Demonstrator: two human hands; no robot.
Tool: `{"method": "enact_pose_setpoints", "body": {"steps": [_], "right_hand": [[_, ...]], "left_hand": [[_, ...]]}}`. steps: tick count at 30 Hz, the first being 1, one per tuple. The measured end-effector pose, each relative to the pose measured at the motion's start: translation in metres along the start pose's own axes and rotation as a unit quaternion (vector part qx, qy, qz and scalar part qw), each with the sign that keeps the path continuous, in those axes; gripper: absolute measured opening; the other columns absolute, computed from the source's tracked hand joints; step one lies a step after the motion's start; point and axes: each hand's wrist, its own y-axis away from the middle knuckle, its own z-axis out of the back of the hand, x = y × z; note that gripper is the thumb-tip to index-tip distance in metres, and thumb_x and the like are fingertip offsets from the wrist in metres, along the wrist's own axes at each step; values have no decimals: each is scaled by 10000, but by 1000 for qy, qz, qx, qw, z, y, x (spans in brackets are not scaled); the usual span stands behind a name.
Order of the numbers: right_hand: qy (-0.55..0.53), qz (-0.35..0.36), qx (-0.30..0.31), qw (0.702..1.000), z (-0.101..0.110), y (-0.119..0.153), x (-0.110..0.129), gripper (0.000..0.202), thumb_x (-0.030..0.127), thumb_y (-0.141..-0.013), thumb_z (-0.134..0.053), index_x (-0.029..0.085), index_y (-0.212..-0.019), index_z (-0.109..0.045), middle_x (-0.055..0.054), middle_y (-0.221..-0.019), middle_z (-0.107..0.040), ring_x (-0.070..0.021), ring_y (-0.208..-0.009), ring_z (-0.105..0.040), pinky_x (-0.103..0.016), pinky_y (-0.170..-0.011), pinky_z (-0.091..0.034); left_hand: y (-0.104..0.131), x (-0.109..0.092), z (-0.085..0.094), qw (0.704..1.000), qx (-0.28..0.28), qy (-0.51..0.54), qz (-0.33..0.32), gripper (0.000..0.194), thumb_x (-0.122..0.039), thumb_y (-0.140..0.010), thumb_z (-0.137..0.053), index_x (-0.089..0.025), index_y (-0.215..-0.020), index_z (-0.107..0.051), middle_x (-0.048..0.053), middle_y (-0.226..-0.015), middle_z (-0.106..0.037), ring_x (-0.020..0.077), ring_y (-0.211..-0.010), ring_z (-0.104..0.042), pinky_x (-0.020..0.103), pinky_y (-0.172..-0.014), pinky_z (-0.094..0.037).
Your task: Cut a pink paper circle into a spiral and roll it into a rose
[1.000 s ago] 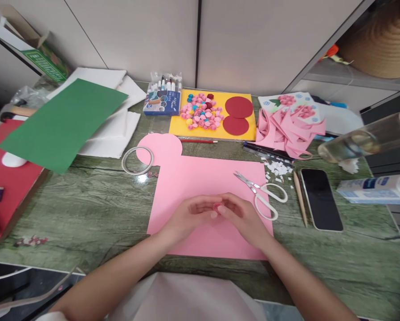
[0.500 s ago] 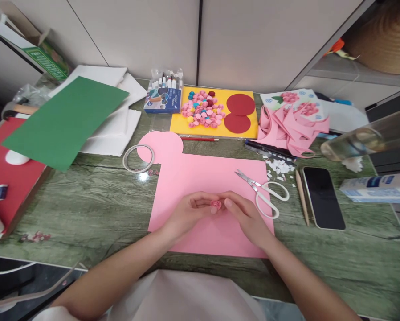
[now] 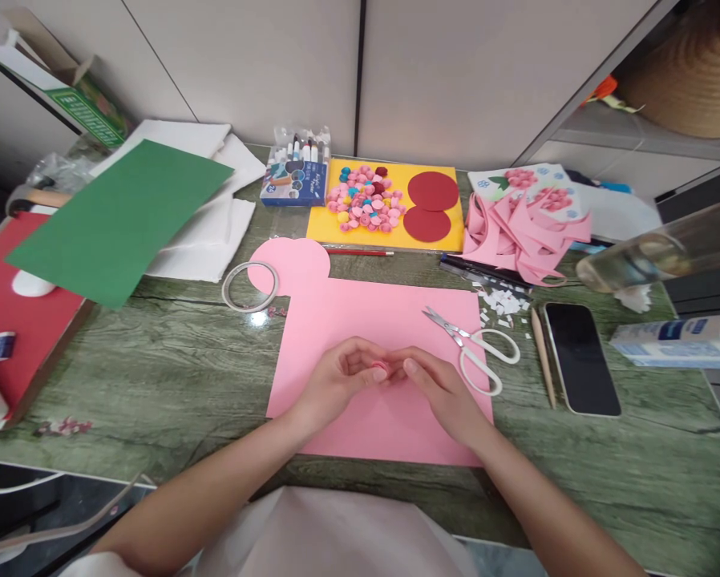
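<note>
Over a pink paper sheet [image 3: 384, 425], my left hand [image 3: 341, 381] pinches a small rolled pink paper coil [image 3: 380, 367] between thumb and fingers. The fingertips of my right hand [image 3: 441, 389] meet those of the left beside the coil, thumb and fingers close together; whether they also grip it is hidden. White-handled scissors [image 3: 480, 353] lie partly spread on the right edge of the sheet. Pink paper circles [image 3: 303, 264] and a roll of tape [image 3: 250, 287] are at its upper left.
Many paper coils [image 3: 366, 200] and dark red circles [image 3: 433, 191] rest on yellow paper [image 3: 329, 235]. Pink scraps [image 3: 525, 228], a phone [image 3: 582, 358] and a wooden stick [image 3: 544, 357] are rightward. Green paper [image 3: 123, 220] lies at left; a clear bottle [image 3: 661, 244] stands at right.
The coil has shifted slightly left and tilted, and my left thumb now lies across its side. My right hand has hardly moved.
</note>
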Motion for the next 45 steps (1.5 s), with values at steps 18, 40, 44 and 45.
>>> {"method": "enact_pose_setpoints", "body": {"steps": [18,40,44,45], "right_hand": [[30,-11,2,999,0,0,1,259,321,-917,-429,198,-1042,-620,-31,-922,-646,-150,-861,-593,-259,-789,-447],[54,10,-3,998,0,-1,-1,269,336,-920,-417,207,-1035,-623,-23,-892,-650,-150,-827,-591,-266,-776,-448],[60,8,-3,998,-1,-1,-2,275,348,-917,-419,210,-1042,-622,-28,-917,-653,-155,-844,-591,-274,-789,-450],[63,8,-3,998,-1,0,-2,278,355,-915,-421,209,-1040,-623,-31,-922,-654,-157,-843,-592,-278,-788,-452]], "left_hand": [[9,-6,-3,998,18,-65,-2,214,-242,-667,-726,-144,-797,-587,2,-712,-638,43,-536,-457,175,-496,-340],[3,-3,1,999,-31,-34,-6,227,-244,-684,-712,-176,-891,-649,16,-811,-684,134,-787,-627,267,-770,-473],[6,-4,-2,997,-30,-62,-38,194,-239,-713,-686,-172,-880,-614,10,-805,-654,124,-775,-611,255,-751,-474],[7,-4,-3,996,-33,-74,-46,185,-238,-720,-679,-169,-876,-609,12,-805,-648,125,-775,-608,256,-747,-474]]}}
